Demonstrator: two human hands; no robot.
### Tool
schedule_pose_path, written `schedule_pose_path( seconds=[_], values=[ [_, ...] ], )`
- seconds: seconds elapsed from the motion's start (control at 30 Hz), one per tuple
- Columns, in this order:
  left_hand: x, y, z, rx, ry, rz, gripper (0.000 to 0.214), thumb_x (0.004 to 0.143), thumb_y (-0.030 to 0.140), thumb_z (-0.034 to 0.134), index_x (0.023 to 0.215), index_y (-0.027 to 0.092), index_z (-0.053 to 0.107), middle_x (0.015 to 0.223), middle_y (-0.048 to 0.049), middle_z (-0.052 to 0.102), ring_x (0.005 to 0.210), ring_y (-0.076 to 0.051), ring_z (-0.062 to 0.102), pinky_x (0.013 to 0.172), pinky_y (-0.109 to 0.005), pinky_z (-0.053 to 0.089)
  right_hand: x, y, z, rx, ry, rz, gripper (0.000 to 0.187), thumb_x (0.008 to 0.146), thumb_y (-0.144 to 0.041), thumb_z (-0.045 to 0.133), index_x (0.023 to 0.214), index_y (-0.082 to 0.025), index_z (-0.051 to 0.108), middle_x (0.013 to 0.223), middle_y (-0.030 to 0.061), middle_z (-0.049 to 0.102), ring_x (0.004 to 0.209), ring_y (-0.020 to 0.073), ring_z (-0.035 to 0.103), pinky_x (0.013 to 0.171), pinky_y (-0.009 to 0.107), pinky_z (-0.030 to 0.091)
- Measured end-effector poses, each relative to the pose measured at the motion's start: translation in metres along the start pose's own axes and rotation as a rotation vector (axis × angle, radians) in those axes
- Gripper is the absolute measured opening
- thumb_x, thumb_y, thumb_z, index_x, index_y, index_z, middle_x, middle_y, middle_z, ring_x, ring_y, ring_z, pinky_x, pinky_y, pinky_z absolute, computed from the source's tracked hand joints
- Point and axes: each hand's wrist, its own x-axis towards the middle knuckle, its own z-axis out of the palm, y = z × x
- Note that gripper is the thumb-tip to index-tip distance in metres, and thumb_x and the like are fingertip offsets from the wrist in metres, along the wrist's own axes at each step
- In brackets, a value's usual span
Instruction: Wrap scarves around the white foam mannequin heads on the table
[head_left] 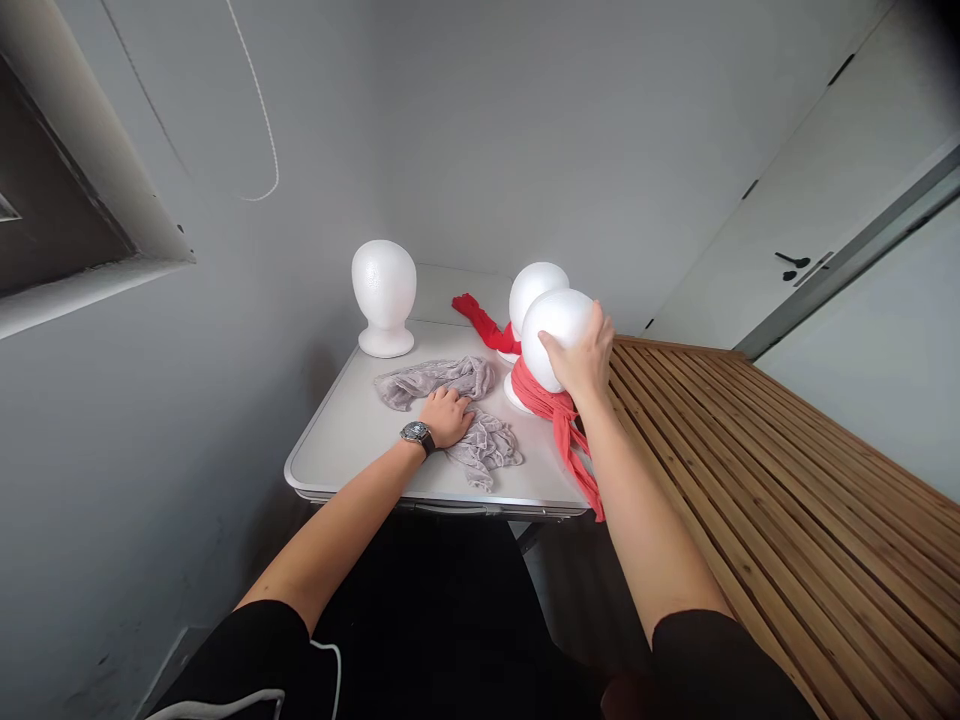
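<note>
My right hand (583, 362) grips the side of a white foam mannequin head (556, 325), thumb and fingers spread round it. A coral-red scarf (544, 393) is tied about that head's neck, its ends hanging past the table's front edge. My left hand (448, 415), with a watch (417, 433) on the wrist, lies on a crumpled grey scarf (487, 450), fingers stretched over the cloth. Behind the held head stands another white foam head (537, 285) with a bright red scarf (484, 325) at its neck. A bare foam head (383, 285) stands upright at the back left.
All of this is on a small pale table (337, 440) against the grey wall. A slatted wooden bench (780, 460) runs along the right side. Beyond it is a white door with a dark handle (793, 262). A blind cord (264, 110) hangs at upper left.
</note>
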Motion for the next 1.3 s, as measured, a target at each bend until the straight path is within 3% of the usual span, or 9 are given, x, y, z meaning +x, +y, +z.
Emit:
schedule_pose_path(
  seconds=[0.2,0.4,0.47,0.53,0.63,0.83,1.0,1.13,1.3],
  values=[
    [-0.001,-0.002,0.0,-0.019,0.011,0.002,0.045,0.106,0.048,0.048,0.137,0.024,0.072,0.127,-0.0149,0.064,0.121,-0.035,0.052,0.104,-0.051,0.044,-0.037,0.046,-0.025,0.067,-0.021,-0.016,0.085,0.096,-0.067,0.059,0.164,-0.022,0.032,0.161,0.0211,0.044,0.148,0.0388,0.047,0.119,0.059,0.043],
    [-0.001,-0.001,-0.002,-0.025,0.014,0.001,0.045,0.106,0.047,0.049,0.135,0.023,0.073,0.126,-0.0152,0.065,0.12,-0.035,0.053,0.103,-0.051,0.045,-0.105,0.118,-0.025,-0.079,-0.443,0.109,0.098,0.086,-0.071,0.071,0.162,-0.015,0.042,0.157,0.0223,0.054,0.142,0.0383,0.056,0.116,0.05,0.047],
    [-0.001,-0.001,-0.002,-0.025,0.014,0.001,0.044,0.106,0.047,0.049,0.134,0.023,0.073,0.126,-0.015,0.065,0.119,-0.035,0.053,0.103,-0.05,0.045,-0.12,0.136,-0.023,-0.147,-0.537,0.023,0.083,0.086,-0.065,0.074,0.149,-0.013,0.058,0.154,0.0224,0.056,0.138,0.0369,0.06,0.113,0.046,0.049],
    [-0.002,-0.001,-0.003,-0.025,0.014,-0.001,0.044,0.106,0.047,0.049,0.134,0.023,0.073,0.126,-0.0147,0.065,0.12,-0.035,0.053,0.104,-0.05,0.044,-0.126,0.147,-0.021,-0.181,-0.573,-0.075,0.052,0.091,-0.053,0.072,0.126,-0.015,0.072,0.143,0.0194,0.064,0.126,0.0321,0.067,0.107,0.04,0.051],
    [-0.002,-0.001,-0.003,-0.025,0.011,-0.001,0.044,0.106,0.047,0.048,0.135,0.024,0.073,0.127,-0.0145,0.064,0.121,-0.035,0.053,0.104,-0.05,0.044,-0.119,0.154,-0.022,-0.194,-0.561,-0.135,0.026,0.098,-0.034,0.06,0.112,-0.019,0.076,0.117,0.0126,0.074,0.102,0.0254,0.071,0.093,0.036,0.054],
    [-0.001,-0.001,-0.004,-0.022,0.003,-0.007,0.046,0.106,0.047,0.047,0.136,0.023,0.072,0.127,-0.0153,0.064,0.121,-0.035,0.052,0.104,-0.052,0.044,-0.072,0.164,-0.023,-0.224,-0.466,-0.209,0.032,0.098,-0.021,0.056,0.119,-0.021,0.08,0.124,0.0142,0.068,0.12,0.0289,0.061,0.109,0.042,0.046],
    [-0.002,-0.001,-0.004,-0.027,0.0,-0.01,0.045,0.106,0.047,0.047,0.136,0.025,0.072,0.128,-0.0147,0.064,0.122,-0.035,0.052,0.105,-0.051,0.044,-0.043,0.173,-0.01,-0.213,-0.503,-0.195,0.038,0.096,-0.014,0.054,0.127,-0.017,0.077,0.117,0.0128,0.07,0.104,0.0232,0.066,0.1,0.036,0.051],
    [-0.002,-0.002,-0.004,-0.04,-0.002,-0.007,0.044,0.106,0.047,0.048,0.135,0.025,0.073,0.128,-0.0147,0.064,0.122,-0.035,0.052,0.105,-0.05,0.044,-0.045,0.178,0.005,-0.148,-0.585,-0.176,0.039,0.094,-0.012,0.058,0.129,-0.016,0.074,0.12,0.0103,0.075,0.104,0.0203,0.071,0.096,0.03,0.054],
    [-0.003,-0.002,-0.004,-0.067,0.001,-0.004,0.043,0.105,0.046,0.051,0.135,0.025,0.073,0.126,-0.0145,0.064,0.121,-0.034,0.052,0.105,-0.05,0.043,-0.063,0.184,0.004,-0.135,-0.545,-0.127,0.059,0.09,-0.003,0.046,0.145,-0.016,0.063,0.142,0.0116,0.069,0.128,0.0231,0.066,0.11,0.035,0.051]
  ],
)
